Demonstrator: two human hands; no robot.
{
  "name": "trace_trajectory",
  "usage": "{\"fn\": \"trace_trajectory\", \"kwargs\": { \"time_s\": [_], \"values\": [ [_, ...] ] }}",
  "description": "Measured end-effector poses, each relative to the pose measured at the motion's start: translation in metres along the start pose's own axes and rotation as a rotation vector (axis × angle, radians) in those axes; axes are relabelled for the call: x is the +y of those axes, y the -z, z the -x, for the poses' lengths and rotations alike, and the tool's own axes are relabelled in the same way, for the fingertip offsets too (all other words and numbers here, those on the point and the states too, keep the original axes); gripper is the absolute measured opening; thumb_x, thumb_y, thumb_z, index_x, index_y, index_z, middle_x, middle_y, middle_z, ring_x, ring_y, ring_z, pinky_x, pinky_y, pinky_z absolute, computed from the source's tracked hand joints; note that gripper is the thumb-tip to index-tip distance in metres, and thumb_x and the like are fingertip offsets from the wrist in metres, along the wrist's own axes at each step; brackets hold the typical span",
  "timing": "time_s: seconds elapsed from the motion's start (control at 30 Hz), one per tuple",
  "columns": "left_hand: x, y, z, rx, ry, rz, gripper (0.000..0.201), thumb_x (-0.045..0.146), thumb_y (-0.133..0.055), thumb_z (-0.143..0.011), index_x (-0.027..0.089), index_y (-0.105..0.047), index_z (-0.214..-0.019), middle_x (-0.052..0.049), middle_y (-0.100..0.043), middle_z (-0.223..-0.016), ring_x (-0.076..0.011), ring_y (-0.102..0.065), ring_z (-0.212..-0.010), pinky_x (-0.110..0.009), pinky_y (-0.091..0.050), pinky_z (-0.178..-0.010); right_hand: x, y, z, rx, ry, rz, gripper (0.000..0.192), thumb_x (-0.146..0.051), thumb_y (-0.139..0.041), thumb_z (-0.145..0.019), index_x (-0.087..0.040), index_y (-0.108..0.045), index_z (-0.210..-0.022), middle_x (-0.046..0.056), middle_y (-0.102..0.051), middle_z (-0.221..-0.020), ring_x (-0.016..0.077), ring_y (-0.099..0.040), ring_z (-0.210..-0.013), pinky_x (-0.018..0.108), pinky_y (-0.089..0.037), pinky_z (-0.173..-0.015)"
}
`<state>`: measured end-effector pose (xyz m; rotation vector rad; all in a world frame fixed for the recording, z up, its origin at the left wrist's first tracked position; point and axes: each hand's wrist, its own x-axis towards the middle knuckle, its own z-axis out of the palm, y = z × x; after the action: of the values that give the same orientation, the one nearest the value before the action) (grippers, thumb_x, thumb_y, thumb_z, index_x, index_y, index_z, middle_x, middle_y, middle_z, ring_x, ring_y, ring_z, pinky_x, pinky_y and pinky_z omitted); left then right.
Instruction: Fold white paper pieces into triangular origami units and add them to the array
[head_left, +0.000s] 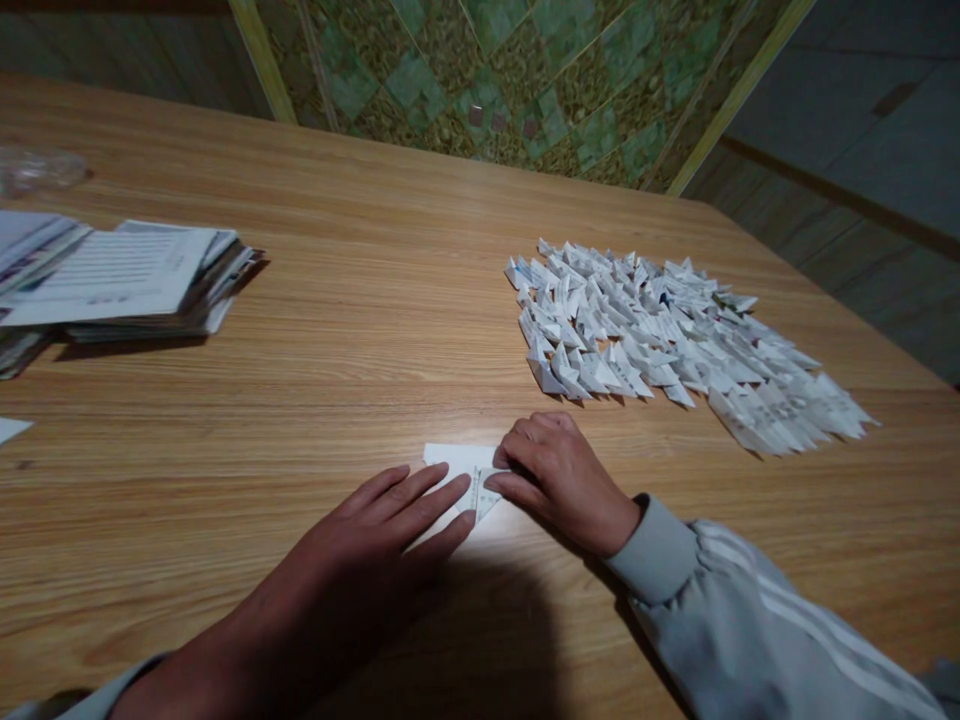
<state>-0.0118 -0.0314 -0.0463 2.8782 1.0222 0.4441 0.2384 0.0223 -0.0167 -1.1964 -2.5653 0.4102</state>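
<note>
A small folded sheet of printed white paper lies on the wooden table in front of me, its lower part coming to a point. My left hand rests flat over its left side with the fingers spread. At the right end, my right hand is closed, thumb and fingers pinching the paper's edge. Parts of the sheet are hidden beneath my fingers. Beyond my right hand, many small folded paper boats stand packed together in rows.
To the left on the wooden table is a stack of printed papers. A clear plastic bag lies behind it, and a white paper corner shows at the left edge. Green patterned tiles are visible past the table's far edge.
</note>
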Motion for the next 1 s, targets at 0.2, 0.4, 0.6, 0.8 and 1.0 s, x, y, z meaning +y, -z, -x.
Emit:
{"fn": "trace_trajectory", "kwargs": {
  "time_s": [0.2,0.4,0.6,0.8,1.0],
  "values": [
    [-0.001,0.002,-0.001,0.013,-0.010,0.038,0.047,0.020,-0.061,-0.079,0.025,-0.060,-0.126,-0.007,-0.061,-0.140,-0.0315,-0.054,-0.128,-0.048,-0.044,-0.107,-0.004,-0.001,0.000,-0.009,-0.021,0.040,0.025,-0.041,-0.060,-0.097,-0.019,-0.060,-0.086,0.004,-0.061,-0.088,0.0207,-0.052,-0.085,0.034,-0.031,-0.079],
    [0.003,0.008,-0.002,-0.011,0.050,0.147,0.062,0.025,-0.067,-0.075,0.025,-0.052,-0.135,-0.009,-0.059,-0.142,-0.0331,-0.051,-0.131,-0.051,-0.043,-0.107,-0.008,-0.002,-0.001,0.007,-0.061,0.027,0.023,-0.040,-0.064,-0.095,-0.019,-0.059,-0.089,0.004,-0.060,-0.091,0.0210,-0.051,-0.088,0.034,-0.032,-0.078],
    [0.003,0.003,-0.004,-0.023,0.012,0.060,0.074,0.026,-0.071,-0.073,0.030,-0.046,-0.143,-0.011,-0.057,-0.143,-0.0381,-0.052,-0.128,-0.056,-0.046,-0.101,-0.010,-0.002,-0.001,0.003,-0.086,0.027,0.022,-0.039,-0.064,-0.095,-0.019,-0.058,-0.088,0.004,-0.060,-0.092,0.0214,-0.052,-0.089,0.034,-0.031,-0.079],
    [0.000,-0.003,0.001,-0.007,-0.003,0.016,0.068,0.026,-0.073,-0.074,0.030,-0.052,-0.138,-0.011,-0.058,-0.143,-0.0360,-0.052,-0.130,-0.052,-0.045,-0.103,-0.011,-0.005,-0.001,0.017,-0.084,0.086,0.023,-0.041,-0.065,-0.094,-0.019,-0.059,-0.089,0.004,-0.061,-0.093,0.0222,-0.052,-0.091,0.035,-0.031,-0.080],
    [0.001,0.001,0.003,-0.006,-0.030,-0.058,0.068,0.025,-0.073,-0.080,0.028,-0.049,-0.143,-0.013,-0.057,-0.144,-0.0362,-0.052,-0.131,-0.053,-0.045,-0.103,-0.007,-0.006,0.000,0.061,-0.090,0.054,0.014,-0.030,-0.067,-0.094,-0.018,-0.058,-0.095,0.004,-0.062,-0.094,0.0212,-0.054,-0.091,0.034,-0.032,-0.082]
  ]
}}
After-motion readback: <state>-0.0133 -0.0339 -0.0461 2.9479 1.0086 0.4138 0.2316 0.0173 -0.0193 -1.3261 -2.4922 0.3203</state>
